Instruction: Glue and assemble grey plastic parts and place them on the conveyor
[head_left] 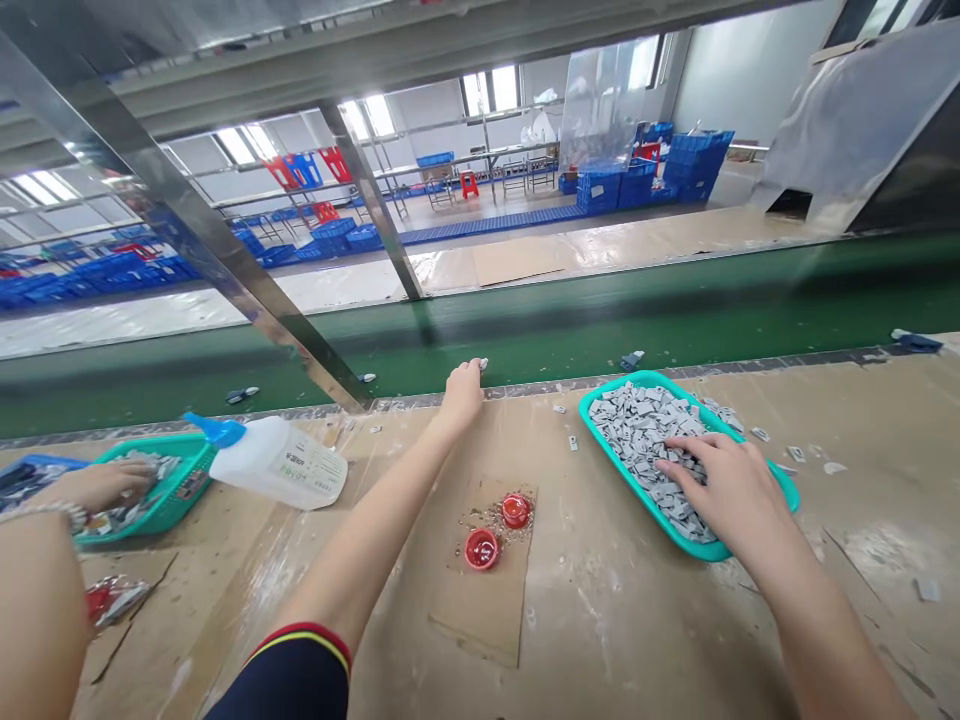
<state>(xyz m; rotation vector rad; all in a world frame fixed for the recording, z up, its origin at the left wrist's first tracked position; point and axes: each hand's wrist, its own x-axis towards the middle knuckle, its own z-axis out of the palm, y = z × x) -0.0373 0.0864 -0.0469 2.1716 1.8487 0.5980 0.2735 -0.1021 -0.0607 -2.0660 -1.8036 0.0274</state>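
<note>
My left hand reaches out to the near edge of the green conveyor belt. Its fingers are closed on a small whitish piece, whose exact kind I cannot make out. To the right, my right hand is over a teal plastic basket heaped with small grey plastic pieces. Its thumb and forefinger are apart and touch the heap; the other fingers are partly hidden. Two small red cups with shiny red contents stand on a stained cardboard piece between my arms.
At the left, a co-worker's hand is in another teal basket. A white bottle with a blue spout leans beside it. Small dark-and-white parts lie on the belt. A slanted metal post rises from the belt's near edge.
</note>
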